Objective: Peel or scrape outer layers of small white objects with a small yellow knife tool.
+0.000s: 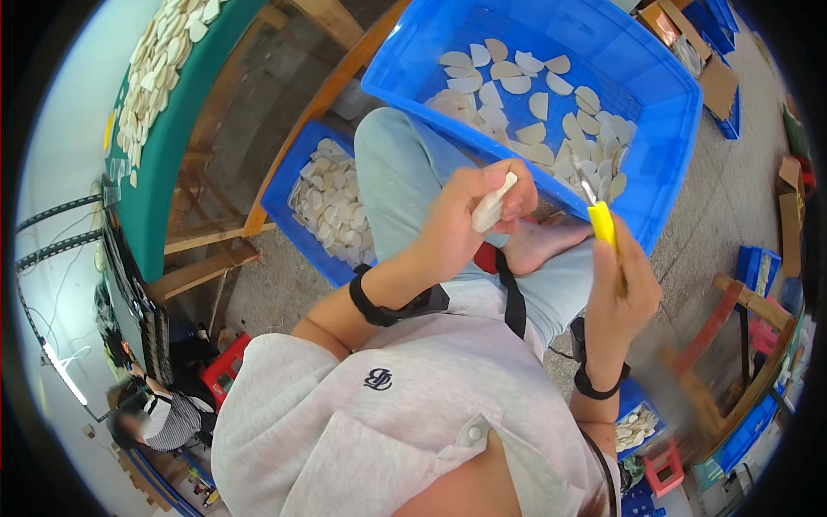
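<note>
My left hand (469,207) pinches a small whitish half-round piece (494,205) above my lap. To its right, my right hand (624,284) is wrapped round the yellow handle of a craft knife (601,226), whose thin metal blade points up and away from me. Blade and piece are apart. Just beyond both hands stands a large blue bin (663,65) with many flat cream half-round pieces (538,105) scattered over its bottom. A smaller blue crate (277,195), heaped with similar pieces (332,202), sits left of my knee.
At the upper left, a green-covered table (194,103) bears a pile of pieces (159,77). Wooden framing (323,95) runs beside the bin. Cardboard boxes (717,84), a wooden stand (749,302) and a red stool (663,468) are on the right. Another person (168,422) is at the lower left.
</note>
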Tool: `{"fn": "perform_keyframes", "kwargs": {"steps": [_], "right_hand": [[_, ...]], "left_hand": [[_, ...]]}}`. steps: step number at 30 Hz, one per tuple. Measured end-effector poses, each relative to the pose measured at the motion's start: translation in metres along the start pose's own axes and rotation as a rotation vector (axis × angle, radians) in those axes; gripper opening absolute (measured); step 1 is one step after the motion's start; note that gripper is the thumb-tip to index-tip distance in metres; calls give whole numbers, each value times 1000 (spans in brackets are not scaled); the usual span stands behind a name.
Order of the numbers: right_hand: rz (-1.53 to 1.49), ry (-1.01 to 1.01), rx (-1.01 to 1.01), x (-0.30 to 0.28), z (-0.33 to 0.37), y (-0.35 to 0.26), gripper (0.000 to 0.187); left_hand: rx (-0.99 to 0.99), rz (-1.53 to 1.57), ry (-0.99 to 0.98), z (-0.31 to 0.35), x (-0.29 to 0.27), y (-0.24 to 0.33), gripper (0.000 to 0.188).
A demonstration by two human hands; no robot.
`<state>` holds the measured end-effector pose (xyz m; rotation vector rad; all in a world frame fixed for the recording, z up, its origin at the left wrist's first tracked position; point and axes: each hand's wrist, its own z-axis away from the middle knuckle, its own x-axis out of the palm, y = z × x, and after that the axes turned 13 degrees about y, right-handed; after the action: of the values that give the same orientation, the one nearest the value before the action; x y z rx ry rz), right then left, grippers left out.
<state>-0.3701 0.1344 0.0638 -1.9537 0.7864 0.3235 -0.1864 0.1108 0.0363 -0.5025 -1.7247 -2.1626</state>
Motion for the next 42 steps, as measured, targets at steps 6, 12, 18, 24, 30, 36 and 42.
{"fn": "perform_keyframes", "kwargs": {"steps": [6,12,18,24,30,36,42], "right_hand": [[-28,-75,167,-8,-2,-7,23],[-65,-92,116,-5,-5,-9,22],[-62,-221,-36,-5,-9,-14,27],[-33,-246,-126,-5,-9,-10,31],[30,-235,-184,-8,-9,-9,34],[94,-223,-247,-8,-9,-9,35],[135,-123,-218,1,-5,-6,35]], "left_hand": [[-412,471,-113,-6,-4,6,39],[-442,601,-150,-4,-5,9,46],[-208,172,-65,5,-3,12,35],[-82,-130,-69,9,1,16,26],[-61,-186,-35,11,4,19,26],[142,-463,-25,12,-2,12,22],[65,-251,10,12,6,13,17]]}}
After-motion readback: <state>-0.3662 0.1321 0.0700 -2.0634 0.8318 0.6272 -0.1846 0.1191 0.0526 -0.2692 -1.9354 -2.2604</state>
